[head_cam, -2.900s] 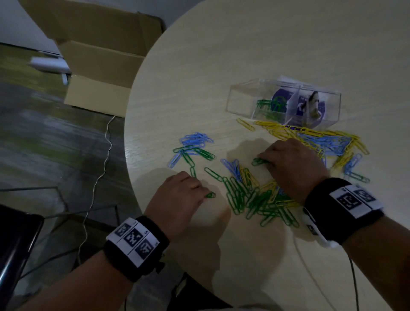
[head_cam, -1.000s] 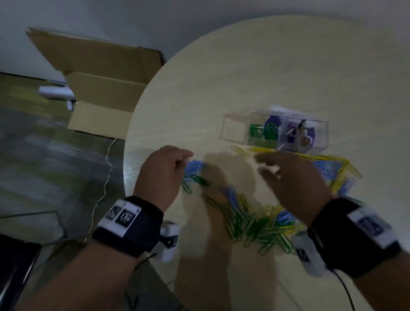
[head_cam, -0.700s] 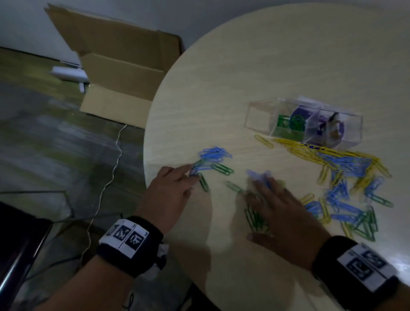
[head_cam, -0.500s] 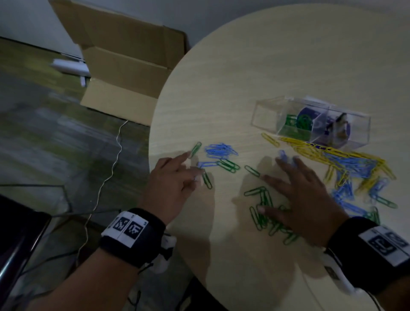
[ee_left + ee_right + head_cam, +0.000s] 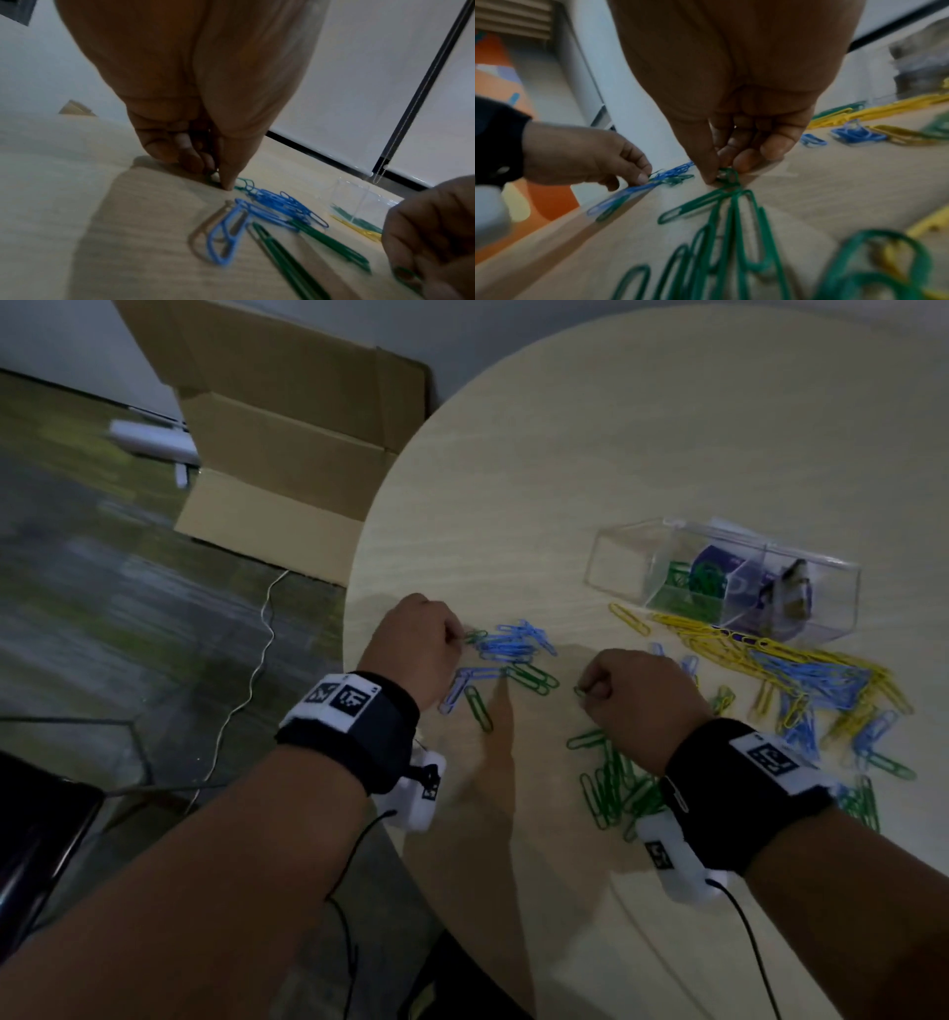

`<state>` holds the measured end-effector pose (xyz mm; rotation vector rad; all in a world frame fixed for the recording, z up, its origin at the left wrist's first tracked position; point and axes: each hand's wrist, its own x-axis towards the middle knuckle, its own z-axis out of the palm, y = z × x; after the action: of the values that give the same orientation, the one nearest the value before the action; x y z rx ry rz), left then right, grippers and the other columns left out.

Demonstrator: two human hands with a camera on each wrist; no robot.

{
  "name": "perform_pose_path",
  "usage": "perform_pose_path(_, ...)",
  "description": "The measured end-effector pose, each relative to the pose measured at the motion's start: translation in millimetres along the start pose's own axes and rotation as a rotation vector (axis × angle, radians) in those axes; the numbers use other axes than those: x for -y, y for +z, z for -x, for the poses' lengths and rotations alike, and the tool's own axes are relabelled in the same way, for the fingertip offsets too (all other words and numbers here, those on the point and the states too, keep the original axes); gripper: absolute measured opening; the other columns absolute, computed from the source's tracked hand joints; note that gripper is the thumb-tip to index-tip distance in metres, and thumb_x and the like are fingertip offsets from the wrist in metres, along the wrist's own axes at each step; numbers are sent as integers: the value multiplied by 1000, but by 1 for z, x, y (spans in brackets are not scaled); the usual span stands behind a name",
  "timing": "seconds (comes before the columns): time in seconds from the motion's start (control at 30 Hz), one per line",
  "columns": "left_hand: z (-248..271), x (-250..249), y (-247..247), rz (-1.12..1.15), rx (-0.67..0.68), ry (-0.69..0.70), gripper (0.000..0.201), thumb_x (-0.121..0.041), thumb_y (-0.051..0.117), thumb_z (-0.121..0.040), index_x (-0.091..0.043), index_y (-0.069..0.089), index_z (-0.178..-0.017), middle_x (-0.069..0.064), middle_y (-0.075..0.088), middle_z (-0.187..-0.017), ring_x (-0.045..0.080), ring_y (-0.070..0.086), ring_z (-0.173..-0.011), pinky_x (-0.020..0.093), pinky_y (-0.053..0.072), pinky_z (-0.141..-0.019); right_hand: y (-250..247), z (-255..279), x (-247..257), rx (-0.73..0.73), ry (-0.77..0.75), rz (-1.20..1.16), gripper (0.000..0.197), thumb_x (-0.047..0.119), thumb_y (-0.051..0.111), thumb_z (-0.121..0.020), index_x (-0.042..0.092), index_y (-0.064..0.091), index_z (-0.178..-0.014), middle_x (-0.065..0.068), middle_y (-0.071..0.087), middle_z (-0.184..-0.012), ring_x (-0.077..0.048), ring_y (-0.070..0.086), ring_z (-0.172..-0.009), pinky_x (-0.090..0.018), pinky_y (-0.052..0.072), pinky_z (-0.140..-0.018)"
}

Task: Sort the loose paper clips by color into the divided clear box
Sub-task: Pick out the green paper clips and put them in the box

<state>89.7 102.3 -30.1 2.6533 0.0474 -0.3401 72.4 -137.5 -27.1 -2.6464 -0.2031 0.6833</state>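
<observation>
My left hand (image 5: 414, 643) pinches a green clip (image 5: 213, 177) between curled fingers (image 5: 228, 162), down on the surface (image 5: 565, 454) beside the blue clips (image 5: 516, 643). My right hand (image 5: 637, 698) pinches another green clip (image 5: 727, 177) at its tip. The clear box (image 5: 801, 588) sits farther back, behind the yellow clips (image 5: 719, 642).

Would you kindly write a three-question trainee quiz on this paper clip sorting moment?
1. True or false: the right hand pinches a green clip.
2. Which clip colour already lies in the clear box? A) yellow B) green C) red
3. Fill in: the left hand works at the edge of the ____ clip cluster.

Key: 1 true; 2 B; 3 blue.
</observation>
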Motion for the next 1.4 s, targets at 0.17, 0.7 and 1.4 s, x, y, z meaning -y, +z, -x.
perform_pose_path(0.17, 25, 6, -14, 8, 45, 240, 12, -13, 62, -88, -22, 66, -96, 0, 66, -91, 19, 60, -86, 36, 49, -79, -5, -6, 18, -70, -78, -96, 7, 17, 57, -85, 23, 61, -88, -5, 57, -96, -24, 53, -86, -29, 38, -75)
perform_pose_path(0.7, 58, 2, 6, -467, 63, 574, 18, -10, 77, -71, -13, 67, -87, 7, 58, -84, 27, 52, -74, 38, 45, -56, 7, 0, 30, 29, -177, 161, 13, 26, 54, -88, 18, 58, -97, -13, 58, -104, -35, 53, -97, -39, 42, -78)
perform_pose_path(1.4, -53, -187, 22, 366, -119, 165, 27, -34, 71, -84, -14, 70, -101, 1, 73, -92, 16, 69, -83, 29, 52, -81, -117, -2, -73, -427, 218, -394, 21, 36, 67, -78, 17, 75, -82, -6, 74, -81, -20, 69, -83, -30, 53, -78)
